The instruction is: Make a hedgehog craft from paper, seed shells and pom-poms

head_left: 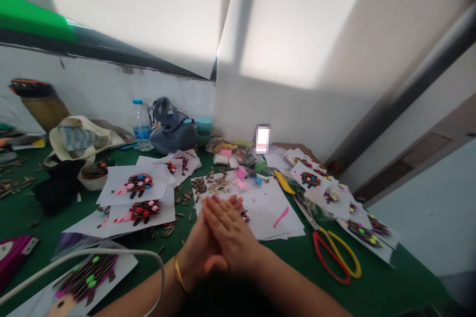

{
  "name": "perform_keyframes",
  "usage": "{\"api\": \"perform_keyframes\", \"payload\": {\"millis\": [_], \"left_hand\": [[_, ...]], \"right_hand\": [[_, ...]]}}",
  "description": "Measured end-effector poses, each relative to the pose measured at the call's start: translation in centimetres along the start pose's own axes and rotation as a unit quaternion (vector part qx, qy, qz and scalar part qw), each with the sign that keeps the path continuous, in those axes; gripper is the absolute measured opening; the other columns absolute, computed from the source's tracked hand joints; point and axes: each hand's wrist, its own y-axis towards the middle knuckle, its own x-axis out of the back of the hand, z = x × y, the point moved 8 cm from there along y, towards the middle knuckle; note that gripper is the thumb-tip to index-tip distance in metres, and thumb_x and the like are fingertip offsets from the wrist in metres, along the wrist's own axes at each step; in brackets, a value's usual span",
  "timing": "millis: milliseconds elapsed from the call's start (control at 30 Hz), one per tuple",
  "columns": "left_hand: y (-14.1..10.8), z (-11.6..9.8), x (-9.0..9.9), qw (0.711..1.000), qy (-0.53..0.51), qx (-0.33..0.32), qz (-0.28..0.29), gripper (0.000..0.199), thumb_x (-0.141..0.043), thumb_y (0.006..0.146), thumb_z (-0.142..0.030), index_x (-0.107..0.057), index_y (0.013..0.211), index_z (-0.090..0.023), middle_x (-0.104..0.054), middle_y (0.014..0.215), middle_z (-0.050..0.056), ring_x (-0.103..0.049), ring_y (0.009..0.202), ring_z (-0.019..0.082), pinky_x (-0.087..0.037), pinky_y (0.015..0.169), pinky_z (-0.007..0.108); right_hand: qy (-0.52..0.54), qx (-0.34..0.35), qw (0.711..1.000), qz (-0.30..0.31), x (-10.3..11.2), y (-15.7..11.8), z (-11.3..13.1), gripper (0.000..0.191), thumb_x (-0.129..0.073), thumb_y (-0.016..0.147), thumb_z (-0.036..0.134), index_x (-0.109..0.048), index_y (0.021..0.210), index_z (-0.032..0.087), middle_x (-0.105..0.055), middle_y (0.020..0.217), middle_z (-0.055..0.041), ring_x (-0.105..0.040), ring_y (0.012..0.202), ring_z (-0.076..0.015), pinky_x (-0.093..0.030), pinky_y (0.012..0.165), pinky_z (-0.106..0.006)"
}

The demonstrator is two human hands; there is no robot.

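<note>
My left hand [204,232], with a gold bracelet [178,273] at its wrist, lies flat against my right hand [236,235]. The right crosses over the left with straight fingers, and no object shows between them. Both are above the near edge of a white paper sheet [266,208]. Part of a seed-covered figure [245,216] peeks out beside the fingertips, the rest hidden under the hands. On the sheet are loose sunflower seeds [200,186], a pink modelling tool [281,217], and pink pieces [241,173].
Hedgehog pictures with seed spines [139,185] lie at left, more [360,233] at right. Red-and-yellow scissors [336,257] rest right of the sheet. A white cable [111,251] crosses the lower left. Behind stand a water bottle [141,131] and a blue-grey bag [173,133].
</note>
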Motion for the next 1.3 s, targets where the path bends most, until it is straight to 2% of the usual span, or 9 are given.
{"api": "perform_keyframes", "payload": {"millis": [133, 333, 533, 633, 767, 833, 933, 1133, 1300], "left_hand": [[-0.4, -0.1, -1.8, 0.999, -0.013, 0.026, 0.040, 0.070, -0.026, 0.089, -0.065, -0.042, 0.140, -0.019, -0.044, 0.145, 0.010, -0.021, 0.143, 0.024, -0.008, 0.118, 0.041], [-0.1, -0.3, 0.6, 0.999, -0.020, 0.009, -0.035, 0.085, -0.026, 0.082, -0.076, -0.041, 0.140, -0.015, -0.044, 0.145, 0.013, -0.022, 0.142, 0.024, -0.005, 0.119, 0.041], [-0.4, -1.3, -1.9, 0.999, -0.011, 0.020, 0.044, 0.081, -0.024, 0.086, -0.071, -0.037, 0.142, -0.015, -0.042, 0.146, 0.014, -0.027, 0.140, 0.026, -0.017, 0.117, 0.042], [-0.4, -3.2, -0.8, 0.999, 0.002, -0.031, -0.007, 0.081, -0.024, 0.085, -0.072, -0.035, 0.143, -0.016, -0.042, 0.146, 0.012, -0.029, 0.140, 0.022, -0.018, 0.116, 0.039], [-0.2, -1.5, 0.3, 0.999, 0.043, 0.004, -0.028, 0.078, -0.030, 0.080, -0.076, -0.039, 0.142, -0.028, -0.044, 0.146, 0.004, -0.017, 0.144, 0.019, -0.018, 0.116, 0.035], [-0.3, -0.3, 0.1, 0.998, 0.047, 0.032, -0.027, 0.074, -0.032, 0.079, -0.076, -0.041, 0.139, -0.034, -0.045, 0.145, 0.000, -0.013, 0.145, 0.020, -0.019, 0.116, 0.038], [-0.4, -0.4, -0.6, 0.998, 0.036, 0.044, -0.025, 0.087, -0.028, 0.078, -0.079, -0.038, 0.142, -0.022, -0.040, 0.148, 0.010, -0.018, 0.143, 0.028, -0.014, 0.116, 0.048], [-0.1, -2.7, 0.1, 0.998, -0.013, -0.041, -0.043, 0.079, -0.027, 0.084, -0.073, -0.033, 0.144, -0.022, -0.041, 0.148, 0.010, -0.028, 0.141, 0.020, -0.009, 0.118, 0.038], [-0.2, -1.2, -1.1, 0.999, -0.021, 0.014, -0.045, 0.080, -0.030, 0.083, -0.073, -0.034, 0.144, -0.020, -0.044, 0.145, 0.014, -0.037, 0.136, 0.028, -0.019, 0.115, 0.046]], "right_hand": [[-0.027, -0.102, 0.993, -0.045, 1.5, -0.7, -2.8, 0.093, -0.017, 0.084, 0.076, -0.013, 0.150, 0.010, -0.017, 0.155, -0.0163, -0.010, 0.143, -0.0332, -0.011, 0.114, -0.058], [0.006, 0.017, 1.000, 0.022, -0.2, -1.1, 0.7, 0.098, -0.027, 0.082, 0.078, -0.015, 0.149, 0.007, -0.020, 0.154, -0.0160, -0.012, 0.143, -0.0313, -0.016, 0.117, -0.050], [-0.026, -0.080, 0.996, -0.037, 1.3, -1.0, -3.0, 0.091, -0.017, 0.085, 0.075, -0.012, 0.150, 0.011, -0.017, 0.155, -0.0166, -0.010, 0.143, -0.0331, -0.005, 0.114, -0.061], [-0.016, -0.006, 1.000, -0.007, 0.5, -1.0, -0.7, 0.093, -0.021, 0.084, 0.076, -0.015, 0.149, 0.010, -0.022, 0.154, -0.0159, -0.014, 0.143, -0.0307, -0.008, 0.116, -0.055], [-0.020, 0.077, 0.997, 0.006, -0.4, -0.8, 2.7, 0.097, -0.031, 0.082, 0.077, -0.018, 0.149, 0.009, -0.026, 0.153, -0.0136, -0.017, 0.143, -0.0282, -0.014, 0.118, -0.045], [-0.038, 0.039, 0.998, -0.017, -0.2, -0.7, 2.0, 0.095, -0.028, 0.083, 0.077, -0.018, 0.149, 0.009, -0.026, 0.153, -0.0149, -0.016, 0.143, -0.0299, -0.012, 0.117, -0.050], [-0.053, -0.046, 0.996, -0.050, 0.4, -1.2, -0.2, 0.092, -0.017, 0.086, 0.074, -0.013, 0.149, 0.008, -0.022, 0.153, -0.0181, -0.014, 0.143, -0.0327, -0.008, 0.115, -0.059], [-0.014, 0.060, 0.998, -0.002, -0.6, -1.3, 2.0, 0.093, -0.024, 0.085, 0.075, -0.013, 0.150, 0.010, -0.023, 0.154, -0.0131, -0.015, 0.143, -0.0276, -0.013, 0.118, -0.046], [-0.019, -0.027, 0.998, -0.054, 1.4, -1.0, -0.5, 0.082, -0.023, 0.090, 0.068, -0.020, 0.148, 0.009, -0.032, 0.150, -0.0150, -0.018, 0.142, -0.0304, -0.005, 0.116, -0.057]]}}
